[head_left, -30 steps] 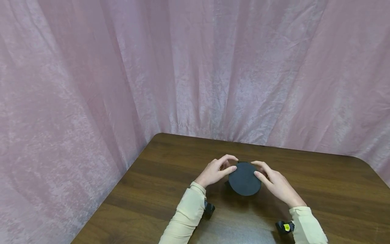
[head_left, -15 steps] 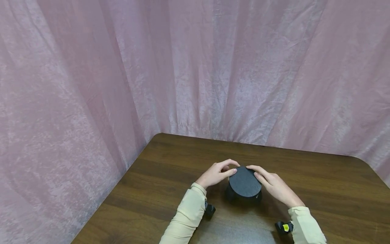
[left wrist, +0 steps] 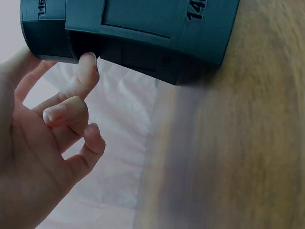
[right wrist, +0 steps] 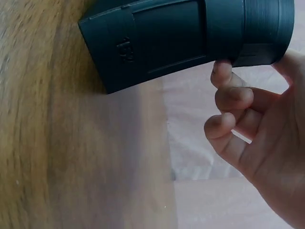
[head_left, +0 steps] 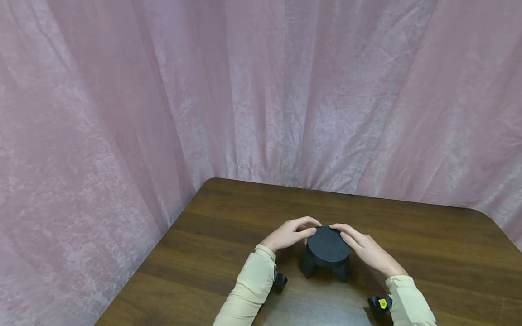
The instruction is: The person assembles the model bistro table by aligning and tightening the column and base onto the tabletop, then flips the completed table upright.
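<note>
A small black stool-like stand [head_left: 328, 244] with a flat round top and blocky legs is upright at the wooden table, between both hands. My left hand [head_left: 290, 232] grips the left of its top rim, thumb on top and a fingertip under the edge. From the other side my right hand [head_left: 367, 251] holds the rim with the thumb and fingers. Raised digits show on the stand [left wrist: 138, 28] in the left wrist view, where the other fingers of the left hand [left wrist: 43, 148] hang curled below it. "152" is readable on its leg [right wrist: 121, 50] in the right wrist view.
The brown wooden table [head_left: 228, 203] has rounded far corners. Pink velvet curtains [head_left: 261, 90] hang behind it and along its left side. A black wrist camera [head_left: 279, 280] sits below the left cuff, and another camera [head_left: 379, 304] with a yellow mark is by the right cuff.
The stand's top, tipped toward me a second ago, has levelled, and its legs now show beneath. Both hands have come down slightly with it, and the right fingers have slid toward the rim's far side.
</note>
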A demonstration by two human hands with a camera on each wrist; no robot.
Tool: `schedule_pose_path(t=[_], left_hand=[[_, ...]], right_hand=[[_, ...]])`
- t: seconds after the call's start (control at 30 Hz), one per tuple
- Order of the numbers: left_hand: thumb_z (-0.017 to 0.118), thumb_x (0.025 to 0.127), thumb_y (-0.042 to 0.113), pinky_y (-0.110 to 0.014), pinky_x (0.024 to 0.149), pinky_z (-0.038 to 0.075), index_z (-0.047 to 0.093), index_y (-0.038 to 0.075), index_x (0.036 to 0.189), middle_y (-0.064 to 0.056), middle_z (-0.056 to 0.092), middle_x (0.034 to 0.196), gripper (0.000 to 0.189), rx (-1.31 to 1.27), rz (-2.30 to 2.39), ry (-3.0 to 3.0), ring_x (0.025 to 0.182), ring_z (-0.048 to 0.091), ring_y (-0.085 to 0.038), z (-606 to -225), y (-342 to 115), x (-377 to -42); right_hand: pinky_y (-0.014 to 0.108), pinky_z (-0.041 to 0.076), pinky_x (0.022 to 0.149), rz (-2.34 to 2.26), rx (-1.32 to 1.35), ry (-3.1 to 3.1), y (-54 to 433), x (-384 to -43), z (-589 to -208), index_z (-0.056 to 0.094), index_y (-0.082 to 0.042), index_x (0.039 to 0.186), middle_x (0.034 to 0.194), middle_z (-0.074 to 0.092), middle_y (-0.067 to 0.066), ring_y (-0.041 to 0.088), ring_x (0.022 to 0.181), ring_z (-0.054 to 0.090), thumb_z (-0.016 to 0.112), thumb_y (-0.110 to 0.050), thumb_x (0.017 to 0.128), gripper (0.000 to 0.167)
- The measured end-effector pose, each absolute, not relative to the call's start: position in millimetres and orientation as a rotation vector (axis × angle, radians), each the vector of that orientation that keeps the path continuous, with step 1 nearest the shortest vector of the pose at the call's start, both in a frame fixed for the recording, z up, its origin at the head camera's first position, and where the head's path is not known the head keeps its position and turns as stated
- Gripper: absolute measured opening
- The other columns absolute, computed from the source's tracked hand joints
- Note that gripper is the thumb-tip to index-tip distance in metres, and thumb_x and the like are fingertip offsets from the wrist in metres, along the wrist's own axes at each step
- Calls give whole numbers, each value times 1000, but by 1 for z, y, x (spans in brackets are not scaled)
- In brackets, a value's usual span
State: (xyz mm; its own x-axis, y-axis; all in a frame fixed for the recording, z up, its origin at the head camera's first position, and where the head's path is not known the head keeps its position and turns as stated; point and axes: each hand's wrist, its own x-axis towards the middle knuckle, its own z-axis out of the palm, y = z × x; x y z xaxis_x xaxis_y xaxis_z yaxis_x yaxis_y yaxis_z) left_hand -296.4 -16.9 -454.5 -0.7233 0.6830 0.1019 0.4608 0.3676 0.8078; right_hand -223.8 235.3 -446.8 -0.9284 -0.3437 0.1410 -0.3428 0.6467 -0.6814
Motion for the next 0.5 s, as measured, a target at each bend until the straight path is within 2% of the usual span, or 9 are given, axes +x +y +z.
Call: schedule_pose_path(t=[0.07, 0.2, 0.3, 0.4, 0.5], left_hand=[[50, 99, 45, -27, 85, 49, 57, 39, 128, 10, 58, 134, 30, 1014, 1288, 2367, 110, 61, -10, -454, -17, -297], [49, 100, 44, -25, 80, 49, 57, 37, 129, 9, 59, 131, 31, 1008, 1297, 2351, 97, 61, -8, -452, -16, -297], [50, 100, 44, -26, 81, 49, 57, 37, 129, 8, 59, 132, 31, 992, 1303, 2346, 97, 60, -7, -452, -16, -298], [51, 100, 42, -28, 83, 49, 58, 36, 129, 9, 58, 132, 31, 966, 1334, 2310, 95, 61, -8, -454, -16, -298], [52, 100, 38, -32, 76, 52, 58, 32, 129, 4, 63, 113, 31, 940, 1393, 2236, 80, 61, -16, -457, -15, -298]], right_hand=[[56, 45, 95, -1194, -591, 2831, 236, -224, -447, 47, -21, 141, 140, 55, 10, 36, 128, 51, 35, -38, 106, 41], [58, 44, 97, -1230, -580, 2801, 236, -226, -446, 46, -21, 142, 142, 53, 9, 37, 130, 49, 35, -38, 106, 41], [59, 44, 96, -1266, -577, 2763, 236, -226, -446, 45, -20, 142, 143, 51, 11, 40, 131, 47, 34, -38, 106, 42], [57, 48, 90, -1296, -554, 2718, 237, -226, -446, 44, -19, 143, 145, 48, 15, 44, 130, 47, 34, -38, 106, 43], [48, 51, 78, -1303, -504, 2687, 237, -224, -445, 44, -20, 143, 141, 50, 17, 40, 114, 56, 34, -38, 106, 42]])
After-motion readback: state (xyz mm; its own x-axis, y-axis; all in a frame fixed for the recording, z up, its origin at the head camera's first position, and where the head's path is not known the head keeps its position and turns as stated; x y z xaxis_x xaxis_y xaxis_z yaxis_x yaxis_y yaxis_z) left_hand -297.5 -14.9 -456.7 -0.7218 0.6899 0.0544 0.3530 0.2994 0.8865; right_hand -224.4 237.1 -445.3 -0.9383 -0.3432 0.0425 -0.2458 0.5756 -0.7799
